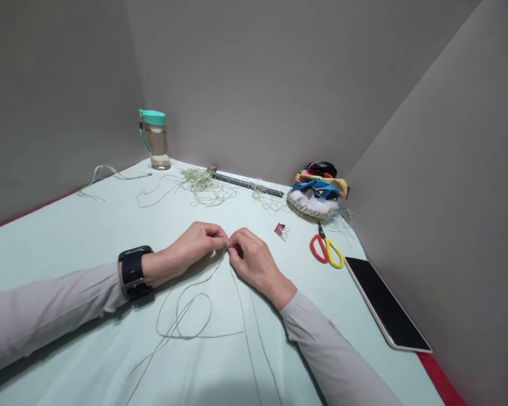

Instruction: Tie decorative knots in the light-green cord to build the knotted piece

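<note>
Both hands meet near the middle of the pale green tabletop (88, 237), fingertips almost touching. My left hand (195, 245), with a black watch (134, 273) on its wrist, pinches thin green cords (206, 307) between thumb and forefinger. My right hand (256, 262) is closed in a pinch on the same cords, just to the right. A small pale bit shows between the fingertips; its shape is too small to tell. From the hands the long cords hang toward the front edge, looping at the left and running nearly straight below the right hand.
A bottle (156, 141) stands at the back left. Behind the hands lie tangled cord scraps (198, 183), a dark bar (249, 185) and a binder clip (281, 230). At right are a basket with cloth (315, 194), scissors (327, 251) and a tablet (387, 304). Grey walls enclose the back.
</note>
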Demonstrator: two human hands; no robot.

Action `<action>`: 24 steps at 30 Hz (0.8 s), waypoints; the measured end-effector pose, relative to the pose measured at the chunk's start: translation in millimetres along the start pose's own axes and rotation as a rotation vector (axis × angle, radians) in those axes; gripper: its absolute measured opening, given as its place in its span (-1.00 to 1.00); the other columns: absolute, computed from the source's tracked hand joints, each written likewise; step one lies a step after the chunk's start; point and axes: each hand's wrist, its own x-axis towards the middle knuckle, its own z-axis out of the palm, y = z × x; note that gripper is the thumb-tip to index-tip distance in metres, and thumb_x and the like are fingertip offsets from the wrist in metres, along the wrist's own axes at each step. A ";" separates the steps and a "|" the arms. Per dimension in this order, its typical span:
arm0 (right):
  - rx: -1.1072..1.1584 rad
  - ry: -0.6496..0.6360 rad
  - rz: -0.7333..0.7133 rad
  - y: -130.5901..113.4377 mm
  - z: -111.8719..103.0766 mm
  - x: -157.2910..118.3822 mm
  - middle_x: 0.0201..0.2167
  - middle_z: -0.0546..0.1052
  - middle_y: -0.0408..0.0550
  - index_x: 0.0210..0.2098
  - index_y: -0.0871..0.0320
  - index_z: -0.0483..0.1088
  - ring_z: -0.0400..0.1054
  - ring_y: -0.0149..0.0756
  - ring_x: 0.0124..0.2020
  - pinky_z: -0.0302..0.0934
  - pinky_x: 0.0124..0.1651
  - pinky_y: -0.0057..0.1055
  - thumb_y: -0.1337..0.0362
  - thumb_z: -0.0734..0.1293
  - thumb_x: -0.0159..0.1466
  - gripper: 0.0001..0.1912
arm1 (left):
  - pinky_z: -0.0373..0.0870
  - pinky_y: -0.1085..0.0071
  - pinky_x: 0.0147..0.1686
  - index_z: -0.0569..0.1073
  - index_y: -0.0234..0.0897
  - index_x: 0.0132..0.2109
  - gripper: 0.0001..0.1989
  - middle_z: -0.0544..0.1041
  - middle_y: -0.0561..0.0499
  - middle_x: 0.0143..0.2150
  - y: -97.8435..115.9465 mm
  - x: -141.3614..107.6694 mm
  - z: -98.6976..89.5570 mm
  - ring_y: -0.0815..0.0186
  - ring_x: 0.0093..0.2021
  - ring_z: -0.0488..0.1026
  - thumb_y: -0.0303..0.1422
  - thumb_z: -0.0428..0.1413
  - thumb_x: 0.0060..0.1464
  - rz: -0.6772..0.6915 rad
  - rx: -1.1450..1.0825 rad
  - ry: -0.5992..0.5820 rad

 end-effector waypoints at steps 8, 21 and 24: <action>0.013 -0.029 0.017 -0.9 -2.2 2.2 0.12 0.54 0.05 0.17 0.15 0.45 0.52 -0.14 0.01 0.49 0.04 -0.09 0.12 0.40 0.46 -0.64 | 0.64 0.19 -0.12 0.52 -0.31 0.11 -0.68 0.60 -0.10 0.03 -8.2 3.9 5.9 0.20 -0.10 0.60 -0.19 0.21 0.37 -0.023 -0.049 -0.115; 0.053 -0.009 0.009 -2.1 -1.4 0.1 0.11 0.55 0.05 0.15 0.15 0.46 0.52 -0.15 0.00 0.49 0.04 -0.09 0.12 0.39 0.47 -0.65 | 0.61 0.11 -0.02 0.55 -0.32 0.05 -0.70 0.61 -0.09 0.02 4.4 -2.2 -18.7 0.15 -0.04 0.59 -0.18 0.22 0.35 0.169 0.300 0.007; 0.047 -0.010 0.008 -1.5 -1.4 0.1 0.11 0.55 0.05 0.15 0.15 0.46 0.52 -0.15 0.01 0.49 0.04 -0.09 0.12 0.39 0.47 -0.65 | 0.62 0.11 -0.03 0.55 -0.32 0.05 -0.69 0.61 -0.08 0.01 9.0 2.6 -14.9 0.15 -0.05 0.60 -0.18 0.22 0.35 0.186 0.332 -0.029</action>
